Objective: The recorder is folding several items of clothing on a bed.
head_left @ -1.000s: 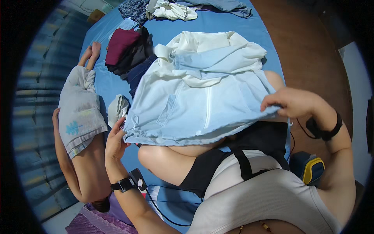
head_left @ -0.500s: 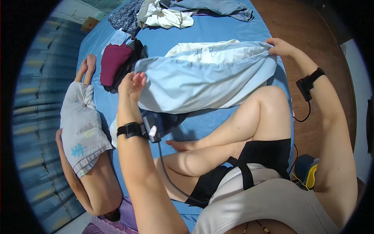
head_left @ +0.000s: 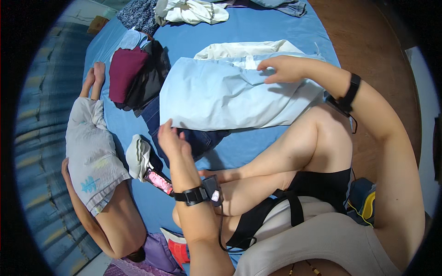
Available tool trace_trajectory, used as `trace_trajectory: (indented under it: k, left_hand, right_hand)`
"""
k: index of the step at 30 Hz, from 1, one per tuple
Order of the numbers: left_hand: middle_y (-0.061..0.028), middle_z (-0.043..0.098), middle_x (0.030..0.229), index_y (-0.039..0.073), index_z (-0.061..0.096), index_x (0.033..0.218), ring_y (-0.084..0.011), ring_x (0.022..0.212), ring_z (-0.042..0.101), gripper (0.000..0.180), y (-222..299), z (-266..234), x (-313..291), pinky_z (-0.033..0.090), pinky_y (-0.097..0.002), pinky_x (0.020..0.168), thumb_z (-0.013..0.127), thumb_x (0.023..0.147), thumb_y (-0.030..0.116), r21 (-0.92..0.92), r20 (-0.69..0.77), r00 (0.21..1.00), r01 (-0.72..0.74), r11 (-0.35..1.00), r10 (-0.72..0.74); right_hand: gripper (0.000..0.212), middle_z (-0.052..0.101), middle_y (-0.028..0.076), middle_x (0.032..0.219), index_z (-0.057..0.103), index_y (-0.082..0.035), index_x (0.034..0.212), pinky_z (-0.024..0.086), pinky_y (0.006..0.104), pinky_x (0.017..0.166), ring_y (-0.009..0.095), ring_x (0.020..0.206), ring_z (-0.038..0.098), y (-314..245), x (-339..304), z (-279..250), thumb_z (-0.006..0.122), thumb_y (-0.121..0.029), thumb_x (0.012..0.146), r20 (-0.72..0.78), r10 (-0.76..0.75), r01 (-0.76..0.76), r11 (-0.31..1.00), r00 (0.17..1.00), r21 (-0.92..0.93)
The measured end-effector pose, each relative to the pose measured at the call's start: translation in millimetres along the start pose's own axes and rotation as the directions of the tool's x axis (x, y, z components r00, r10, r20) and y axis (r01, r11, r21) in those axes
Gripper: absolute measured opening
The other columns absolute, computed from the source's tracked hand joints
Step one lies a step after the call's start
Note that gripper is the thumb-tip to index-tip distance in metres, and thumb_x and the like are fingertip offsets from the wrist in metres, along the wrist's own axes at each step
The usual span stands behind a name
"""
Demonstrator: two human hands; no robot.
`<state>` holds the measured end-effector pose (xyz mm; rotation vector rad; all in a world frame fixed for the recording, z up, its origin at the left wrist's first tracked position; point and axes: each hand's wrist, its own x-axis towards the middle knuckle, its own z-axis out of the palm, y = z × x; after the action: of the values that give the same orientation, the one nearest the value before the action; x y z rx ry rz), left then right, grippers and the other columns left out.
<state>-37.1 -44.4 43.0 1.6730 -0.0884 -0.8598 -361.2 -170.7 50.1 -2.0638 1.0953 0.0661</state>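
A pale blue garment [head_left: 230,99] with an off-white part along its far edge lies spread over the bed in front of my crossed legs; its exact kind is unclear. My right hand [head_left: 281,69] is above its far right part, thumb and fingers apart, holding nothing. Just below the garment's near left corner is my left hand [head_left: 172,141], its fingers loosely stretched and nothing visible in them. Dark blue denim [head_left: 202,142] shows partly from beneath the garment, behind my left hand.
Folded maroon cloth [head_left: 126,76] and black clothes [head_left: 149,76] lie at the left. White clothing [head_left: 191,11] and jeans [head_left: 281,5] are at the far side. Another person [head_left: 99,156] lies along the left edge. A phone-like object [head_left: 159,180] rests beside my left forearm.
My right hand has let go of the garment's far right corner and moved left over it. My left hand has come nearer to me, and the garment now lies flatter.
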Motion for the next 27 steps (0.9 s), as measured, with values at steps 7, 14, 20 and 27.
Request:
trace_trajectory:
  k: [7, 14, 20, 27]
  left_hand:
    - [-0.0029, 0.054, 0.100, 0.009, 0.051, 0.104, -0.0159, 0.091, 0.050, 0.036, -13.2, 3.6, 24.2, 0.036, -0.0310, 0.075, 0.066, 0.074, 0.021, 0.011, 0.036, 0.998, 0.050, 0.999, -0.051]
    - [-0.0090, 0.055, 0.105, -0.004, 0.047, 0.111, -0.0192, 0.092, 0.053, 0.048, -19.1, -4.8, 53.4, 0.042, -0.0342, 0.082, 0.069, 0.075, 0.019, -0.130, 0.249, 0.954, 0.201, 0.971, -0.164]
    - [-0.0143, 0.049, 0.121, -0.003, 0.043, 0.120, -0.0276, 0.111, 0.048, 0.047, -19.9, 11.8, 54.4, 0.037, -0.0413, 0.096, 0.061, 0.082, 0.016, -0.294, 0.539, 0.821, 0.391, 0.872, -0.186]
    - [-0.0209, 0.041, 0.129, -0.008, 0.037, 0.123, -0.0332, 0.121, 0.038, 0.043, 18.1, 9.9, 52.6, 0.028, -0.0463, 0.103, 0.032, 0.094, 0.023, -0.578, 0.504, 0.863, 0.335, 0.744, 0.003]
  right_hand:
    - [0.035, 0.056, 0.006, 0.077, 0.055, -0.007, 0.105, 0.042, 0.0262, 0.046, 0.012, 0.054, 0.051, 4.9, 69.2, 7.5, 0.064, -0.024, 0.076, 0.260, 0.256, -0.305, 0.937, 0.931, 0.171]
    - [0.034, 0.061, 0.008, 0.091, 0.056, -0.007, 0.106, 0.047, 0.0273, 0.068, 0.016, 0.076, 0.059, 39.1, 81.8, -9.2, 0.062, -0.012, 0.073, -0.247, 0.079, -0.080, 0.997, 0.966, 0.008]
    - [0.060, 0.049, 0.016, 0.120, 0.039, -0.012, 0.129, 0.043, 0.0326, 0.086, 0.025, 0.104, 0.051, -2.0, 53.0, 3.6, 0.063, -0.020, 0.074, -0.353, 0.248, -0.196, 0.964, 0.902, 0.177]
    - [0.084, 0.012, 0.011, 0.144, 0.011, -0.011, 0.140, 0.033, 0.0461, 0.094, 0.033, 0.127, 0.023, -127.5, 4.5, 70.7, 0.054, -0.050, 0.079, 0.220, 0.240, -0.302, 0.393, 0.945, 0.869]
